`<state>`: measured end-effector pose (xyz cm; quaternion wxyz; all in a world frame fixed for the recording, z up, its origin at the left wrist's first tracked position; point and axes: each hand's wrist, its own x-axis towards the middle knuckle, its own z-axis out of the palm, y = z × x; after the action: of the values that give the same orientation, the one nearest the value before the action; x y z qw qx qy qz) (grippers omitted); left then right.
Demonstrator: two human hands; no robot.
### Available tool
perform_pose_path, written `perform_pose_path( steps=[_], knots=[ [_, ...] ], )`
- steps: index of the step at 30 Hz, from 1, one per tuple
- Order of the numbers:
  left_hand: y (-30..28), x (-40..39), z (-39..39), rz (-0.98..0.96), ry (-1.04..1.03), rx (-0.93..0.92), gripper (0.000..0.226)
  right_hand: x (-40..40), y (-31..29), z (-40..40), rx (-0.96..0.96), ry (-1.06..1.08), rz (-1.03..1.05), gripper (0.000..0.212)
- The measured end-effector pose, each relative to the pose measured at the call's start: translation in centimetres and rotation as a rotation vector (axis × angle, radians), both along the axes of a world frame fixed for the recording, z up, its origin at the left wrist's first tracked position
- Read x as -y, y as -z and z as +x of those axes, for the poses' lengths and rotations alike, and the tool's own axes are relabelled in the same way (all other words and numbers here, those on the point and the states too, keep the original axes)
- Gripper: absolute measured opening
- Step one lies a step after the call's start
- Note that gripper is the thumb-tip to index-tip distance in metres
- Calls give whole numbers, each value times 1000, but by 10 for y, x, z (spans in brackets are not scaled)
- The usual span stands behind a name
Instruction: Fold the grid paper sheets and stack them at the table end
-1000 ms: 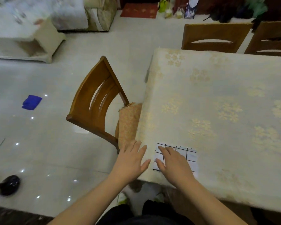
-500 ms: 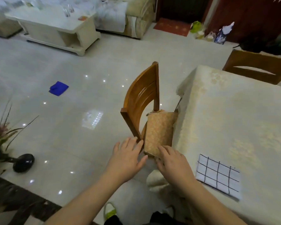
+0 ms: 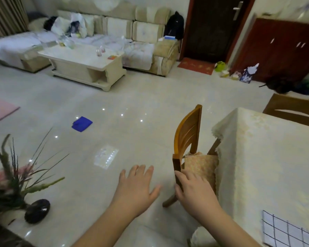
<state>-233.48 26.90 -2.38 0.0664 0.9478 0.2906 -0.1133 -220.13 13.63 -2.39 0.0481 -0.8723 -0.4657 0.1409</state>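
Note:
A folded sheet of white grid paper (image 3: 285, 230) lies flat near the corner of the table (image 3: 257, 157), which wears a cream floral cloth. My left hand (image 3: 136, 186) hovers over the floor with fingers spread and holds nothing. My right hand (image 3: 193, 191) is in front of the wooden chair (image 3: 187, 136), its fingers loosely bent and empty. Both hands are left of the table, apart from the paper.
The wooden chair, with a patterned cushion (image 3: 200, 164), is tucked against the table's left side. A second chair (image 3: 291, 109) stands behind the table. A blue cloth (image 3: 81, 123) lies on the tiled floor. A plant with a dark vase (image 3: 37, 210) stands at lower left. A coffee table (image 3: 86, 66) and sofa are farther off.
My right hand has left the grid paper, and both hands have moved left off the table. The view has swung left and up, so the paper now sits at the lower right.

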Motion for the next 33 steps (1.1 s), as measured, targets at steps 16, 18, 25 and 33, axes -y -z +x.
perform_pose_path(
  steps=[16,18,25,33],
  knots=[
    [-28,-108,100,35,-1,50,99,-110,-18,105,-33,-6,1,51],
    [-27,-125,106,32,6,60,98,-122,-17,116,-46,14,5,50],
    [-6,-217,140,-23,-25,88,74,-183,1,148,-72,111,1,49],
    [11,-337,188,-46,113,113,63,-315,12,163,12,188,11,48]
  ],
)
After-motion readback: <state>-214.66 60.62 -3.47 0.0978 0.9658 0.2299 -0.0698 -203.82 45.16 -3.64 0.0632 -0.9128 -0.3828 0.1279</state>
